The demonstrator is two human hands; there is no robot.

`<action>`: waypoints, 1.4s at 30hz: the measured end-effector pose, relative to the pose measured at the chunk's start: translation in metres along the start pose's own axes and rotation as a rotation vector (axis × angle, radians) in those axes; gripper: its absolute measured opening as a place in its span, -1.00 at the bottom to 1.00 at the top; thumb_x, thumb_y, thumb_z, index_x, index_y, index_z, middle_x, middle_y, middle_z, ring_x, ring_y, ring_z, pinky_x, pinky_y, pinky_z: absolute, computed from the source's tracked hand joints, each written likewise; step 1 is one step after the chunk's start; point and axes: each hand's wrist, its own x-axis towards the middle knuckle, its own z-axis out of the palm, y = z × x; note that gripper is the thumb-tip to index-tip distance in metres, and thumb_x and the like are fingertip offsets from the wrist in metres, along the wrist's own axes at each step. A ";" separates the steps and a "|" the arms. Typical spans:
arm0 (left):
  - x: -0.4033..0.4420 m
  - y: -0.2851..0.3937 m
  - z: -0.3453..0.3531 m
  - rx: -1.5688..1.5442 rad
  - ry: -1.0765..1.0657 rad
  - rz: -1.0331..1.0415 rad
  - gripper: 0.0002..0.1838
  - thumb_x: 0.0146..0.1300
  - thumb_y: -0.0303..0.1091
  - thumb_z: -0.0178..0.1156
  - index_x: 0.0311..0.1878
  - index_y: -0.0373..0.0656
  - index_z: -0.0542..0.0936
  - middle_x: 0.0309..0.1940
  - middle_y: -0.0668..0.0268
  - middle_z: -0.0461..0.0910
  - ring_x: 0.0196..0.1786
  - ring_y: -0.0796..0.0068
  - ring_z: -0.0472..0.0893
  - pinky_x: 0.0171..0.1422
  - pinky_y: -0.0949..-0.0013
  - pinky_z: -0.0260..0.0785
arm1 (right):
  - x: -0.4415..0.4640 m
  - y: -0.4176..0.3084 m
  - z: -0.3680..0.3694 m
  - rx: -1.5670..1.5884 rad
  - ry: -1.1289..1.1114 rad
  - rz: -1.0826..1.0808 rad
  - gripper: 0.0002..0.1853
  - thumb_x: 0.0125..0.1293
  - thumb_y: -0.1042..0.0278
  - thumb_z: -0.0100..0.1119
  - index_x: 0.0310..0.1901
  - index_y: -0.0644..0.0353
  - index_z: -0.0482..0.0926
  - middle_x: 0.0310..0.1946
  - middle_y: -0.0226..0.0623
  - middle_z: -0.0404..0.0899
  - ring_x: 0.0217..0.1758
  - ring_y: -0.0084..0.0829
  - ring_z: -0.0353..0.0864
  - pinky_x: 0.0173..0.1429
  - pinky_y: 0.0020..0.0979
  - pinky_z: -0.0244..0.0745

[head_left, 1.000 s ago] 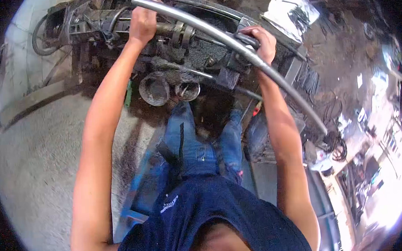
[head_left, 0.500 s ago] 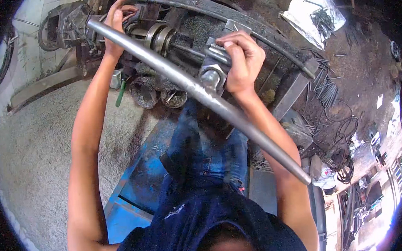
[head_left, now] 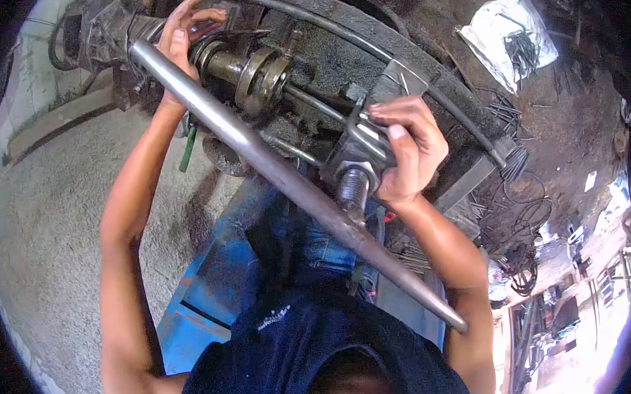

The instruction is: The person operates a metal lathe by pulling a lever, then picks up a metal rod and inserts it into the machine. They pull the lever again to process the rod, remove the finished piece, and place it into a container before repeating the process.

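Note:
A long steel bar (head_left: 237, 133) runs diagonally across the view. It joins a threaded screw (head_left: 354, 188) below a metal clamp block (head_left: 363, 148). My left hand (head_left: 182, 40) is beyond the bar's upper left end, its fingers stretched out and apart beside the machine's spindle (head_left: 234, 69). The bar crosses in front of its wrist, and I cannot tell whether they touch. My right hand (head_left: 413, 145) is at the clamp block's right side, with fingers curled and thumb bent in against the block. What lies between those fingers is hidden.
A curved dark rail (head_left: 320, 18) borders the machine at the back. A white bag (head_left: 510, 33) with metal rods lies at the upper right, and more rods (head_left: 517, 165) and cables are on the floor. Below me is a blue metal frame (head_left: 194, 332). A green handle (head_left: 188, 150) hangs at left.
The view has shifted. The clamp block and my right hand appear lower and further right. More of the screw's thread shows, and the bar's lower end is lower. My left hand stays by the spindle.

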 end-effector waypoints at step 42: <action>0.009 0.007 0.000 -0.051 0.071 -0.105 -0.27 0.44 0.18 -0.22 0.37 -0.29 0.27 0.01 0.07 0.56 0.13 0.24 0.55 0.26 0.12 0.37 | 0.012 0.003 -0.002 0.021 -0.115 0.108 -0.59 0.21 0.05 0.00 -0.48 0.33 0.42 -0.41 -0.07 0.55 -0.30 -0.29 0.50 -0.11 -0.32 0.39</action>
